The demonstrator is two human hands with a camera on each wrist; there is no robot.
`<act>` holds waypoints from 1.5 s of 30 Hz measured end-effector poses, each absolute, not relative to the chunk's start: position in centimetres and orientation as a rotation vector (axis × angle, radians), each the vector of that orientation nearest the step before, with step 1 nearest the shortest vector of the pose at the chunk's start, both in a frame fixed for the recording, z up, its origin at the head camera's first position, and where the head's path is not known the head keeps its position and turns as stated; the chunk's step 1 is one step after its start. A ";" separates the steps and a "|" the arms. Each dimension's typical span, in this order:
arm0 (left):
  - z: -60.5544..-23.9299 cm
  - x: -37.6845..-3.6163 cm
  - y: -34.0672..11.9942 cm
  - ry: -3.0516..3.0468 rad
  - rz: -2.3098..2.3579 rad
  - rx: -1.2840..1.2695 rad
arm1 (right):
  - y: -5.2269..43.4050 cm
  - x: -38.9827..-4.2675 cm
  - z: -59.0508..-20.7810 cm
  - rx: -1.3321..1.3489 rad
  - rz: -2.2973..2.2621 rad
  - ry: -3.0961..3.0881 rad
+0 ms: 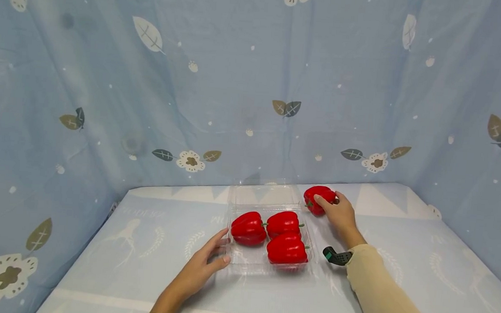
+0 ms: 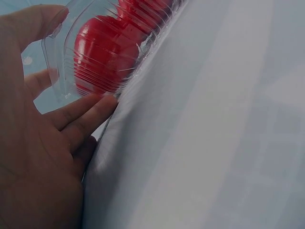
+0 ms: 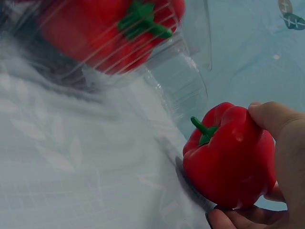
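Three peppers [image 1: 271,231] fill the clear tray [image 1: 269,196]; the left hand [image 1: 203,267] steadies its corner with straight fingers, while the right hand [image 1: 338,213] curls around a fourth pepper [image 1: 317,196].

Three views, all keyed to the clear tray [image 1: 243,260].
Head cam sits high on the near side of the tray, looking forward and down across the table [image 1: 401,244] to the curtain [image 1: 150,96] behind it; far enough back to take in both forearms. Left wrist cam is low, tight against the tray's left wall [image 2: 62,62], looking along the cloth past the left hand [image 2: 38,143]. Right wrist cam is low on the tray's right, very close, facing the right hand [image 3: 281,157] and the loose pepper [image 3: 228,152] beyond the tray's far right corner. All three share the tray and its peppers [image 1: 285,248].
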State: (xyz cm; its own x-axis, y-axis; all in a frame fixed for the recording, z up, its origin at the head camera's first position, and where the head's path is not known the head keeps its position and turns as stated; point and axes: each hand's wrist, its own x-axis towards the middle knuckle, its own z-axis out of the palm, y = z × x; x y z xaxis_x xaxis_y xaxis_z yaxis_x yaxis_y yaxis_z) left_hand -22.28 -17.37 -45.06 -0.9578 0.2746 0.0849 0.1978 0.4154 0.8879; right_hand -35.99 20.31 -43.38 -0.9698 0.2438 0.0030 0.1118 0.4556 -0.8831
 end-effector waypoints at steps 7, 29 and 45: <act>-45.1 -22.2 -17.3 2.580 1.599 0.421 | 20.4 -35.5 -43.9 -0.340 1.678 -2.475; -42.9 -21.1 -16.7 2.545 1.612 0.409 | 21.0 -33.9 -43.1 -0.427 2.111 -2.225; -44.2 -21.8 -17.2 2.608 1.560 0.421 | 20.4 -32.6 -42.7 -0.393 2.265 -2.123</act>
State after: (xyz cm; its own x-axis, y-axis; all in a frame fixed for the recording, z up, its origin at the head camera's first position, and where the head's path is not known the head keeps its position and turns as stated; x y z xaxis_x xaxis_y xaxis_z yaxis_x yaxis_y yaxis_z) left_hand -21.77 -17.16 -44.16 -0.9598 0.2699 0.0770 0.1955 0.4461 0.8734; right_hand -32.65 20.44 -42.68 -0.9685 0.1792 -0.1731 0.1612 -0.0791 -0.9837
